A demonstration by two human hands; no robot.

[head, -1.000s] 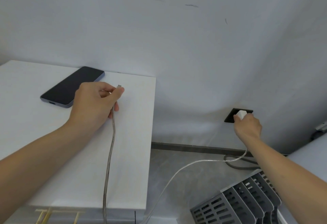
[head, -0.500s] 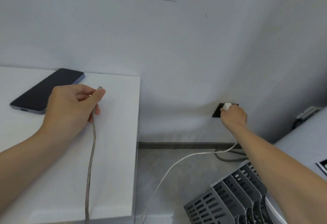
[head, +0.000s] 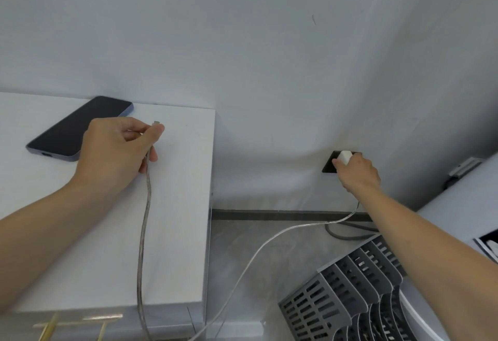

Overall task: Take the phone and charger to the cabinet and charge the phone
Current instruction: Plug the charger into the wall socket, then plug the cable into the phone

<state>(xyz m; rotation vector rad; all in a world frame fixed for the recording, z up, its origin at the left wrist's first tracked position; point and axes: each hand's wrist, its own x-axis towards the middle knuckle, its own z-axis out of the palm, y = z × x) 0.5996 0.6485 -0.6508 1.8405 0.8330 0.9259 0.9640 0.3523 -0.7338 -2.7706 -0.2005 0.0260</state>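
Note:
A dark phone [head: 72, 128] lies screen up at the back of the white cabinet top [head: 177, 206], close to the wall. Just right of the phone, my left hand [head: 116, 149] pinches the charging cable [head: 144, 233] near its free plug, whose tip sticks out above my thumb. The cable runs down over the cabinet's front edge and loops across the floor to the right. My right hand [head: 358, 173] grips the white charger block [head: 344, 157] against the black wall socket [head: 330, 164]. Whether the block is fully seated I cannot tell.
A grey slotted file rack [head: 345, 295] stands at the lower right under my right forearm. A grey hose [head: 347, 234] lies on the floor by the skirting. A white surface [head: 463, 203] sits at the right edge. Light wooden sticks [head: 51, 327] show below the cabinet front.
Both hands hold their grips as before. The view has swung a little, shifting the cabinet and socket in the frame. My right hand stays pressed at the socket.

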